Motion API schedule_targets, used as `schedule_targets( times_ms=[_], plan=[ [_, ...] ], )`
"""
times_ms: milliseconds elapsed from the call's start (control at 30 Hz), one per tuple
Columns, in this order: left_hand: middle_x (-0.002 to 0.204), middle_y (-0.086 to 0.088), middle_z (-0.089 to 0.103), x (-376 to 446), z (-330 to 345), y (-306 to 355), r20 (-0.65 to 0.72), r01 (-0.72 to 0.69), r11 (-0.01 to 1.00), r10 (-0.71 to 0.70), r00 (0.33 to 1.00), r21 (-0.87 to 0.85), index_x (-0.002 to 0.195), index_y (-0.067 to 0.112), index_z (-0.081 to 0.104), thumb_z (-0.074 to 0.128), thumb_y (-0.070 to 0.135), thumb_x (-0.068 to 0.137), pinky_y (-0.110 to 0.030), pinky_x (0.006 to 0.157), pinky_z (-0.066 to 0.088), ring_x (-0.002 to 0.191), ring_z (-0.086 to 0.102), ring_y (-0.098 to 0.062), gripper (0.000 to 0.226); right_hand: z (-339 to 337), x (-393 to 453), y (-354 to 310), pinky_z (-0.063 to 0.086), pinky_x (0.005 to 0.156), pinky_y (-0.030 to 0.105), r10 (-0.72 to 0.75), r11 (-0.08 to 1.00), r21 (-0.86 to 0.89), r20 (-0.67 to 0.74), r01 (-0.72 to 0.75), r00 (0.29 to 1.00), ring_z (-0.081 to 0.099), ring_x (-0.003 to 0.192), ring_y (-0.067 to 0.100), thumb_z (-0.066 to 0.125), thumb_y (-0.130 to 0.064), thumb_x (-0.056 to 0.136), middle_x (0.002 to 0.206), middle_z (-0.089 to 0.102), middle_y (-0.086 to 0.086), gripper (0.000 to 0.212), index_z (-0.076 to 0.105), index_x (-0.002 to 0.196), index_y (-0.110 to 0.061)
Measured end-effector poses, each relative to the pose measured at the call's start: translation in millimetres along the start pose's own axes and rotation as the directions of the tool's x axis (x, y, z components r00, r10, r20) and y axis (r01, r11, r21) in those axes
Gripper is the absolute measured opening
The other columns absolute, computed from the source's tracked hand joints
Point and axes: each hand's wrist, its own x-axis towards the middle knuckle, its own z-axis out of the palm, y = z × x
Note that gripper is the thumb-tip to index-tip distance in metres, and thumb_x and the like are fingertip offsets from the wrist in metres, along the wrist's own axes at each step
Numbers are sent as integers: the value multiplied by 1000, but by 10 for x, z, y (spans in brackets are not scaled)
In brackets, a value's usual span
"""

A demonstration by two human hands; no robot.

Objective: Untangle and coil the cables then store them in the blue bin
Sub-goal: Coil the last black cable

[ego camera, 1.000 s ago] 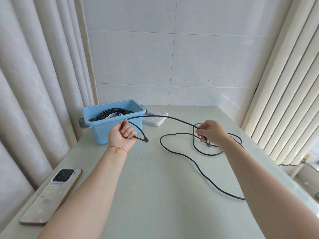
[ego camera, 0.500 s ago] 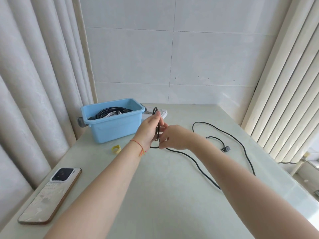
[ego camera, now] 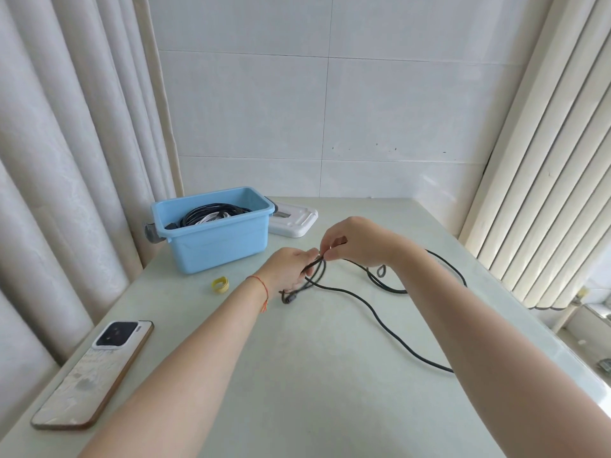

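Two hands meet over the middle of the desk, both clamped on a single black cable. The left hand grips a small first loop, its fingers curled round the gathered strands, while the plug end dangles just below that grip, touching or nearly touching the desk. The right hand pinches the cable at the top of the loop, its fingertips touching the left hand's.

The slack all lies to the right: from the grip the cable runs toward the near right edge, passes under the right forearm and curves back by the right edge (the far end is partly hidden behind the arm). The right hand is therefore the nearer one for drawing in the next turn.

The blue bin, already holding coiled cables, stands at the far left corner, nearer the left hand. A yellow band lies between bin and hands.
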Motion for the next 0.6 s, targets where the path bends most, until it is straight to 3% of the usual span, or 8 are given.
schedule_targets(
  times_ms=[100,200,300,400,533,600],
  plan=[
    [44,3,28,-22,-66,-38,292,151,885,-18,956,-439,61,16,46,44,39,100,-23,42,12,35,20,-9,46,-42,-44,71,44,82,22,-20,993,120,-38,24,999,61,89,10,66,-23,92,98,69,-4,6,72,96,-23],
    [42,7,27,-46,-116,-13,453,276,692,82,888,-667,62,16,51,43,37,95,-19,36,13,32,21,-5,40,40,-44,50,43,73,16,28,921,390,-98,12,995,58,75,2,58,-16,98,94,67,-3,7,65,98,-14],
    [40,8,27,-45,-86,64,427,281,567,139,894,-774,66,14,55,44,35,95,-18,32,15,32,17,-5,37,183,-5,-24,51,61,26,65,758,652,-81,3,995,61,61,16,46,-13,103,79,63,6,8,53,99,-9],
    [39,8,28,-57,-77,94,392,277,493,145,908,-824,64,15,53,41,33,98,-18,31,22,29,26,-4,40,262,61,-59,37,47,28,163,763,646,-225,22,961,39,43,15,48,-14,102,60,49,3,10,53,93,-14],
    [37,9,28,-109,-78,79,361,252,407,218,907,-878,67,16,54,36,34,101,-20,38,30,29,26,-6,42,216,122,-19,35,42,22,302,726,681,-439,94,846,40,41,14,51,-13,99,59,49,3,12,56,89,-14],
    [36,9,28,-120,-71,65,345,235,395,237,908,-888,77,13,60,38,37,101,-20,37,24,32,15,-8,41,196,150,64,31,41,21,336,750,659,-445,49,830,37,45,16,55,-18,97,58,44,0,10,59,89,-17]
  ],
)
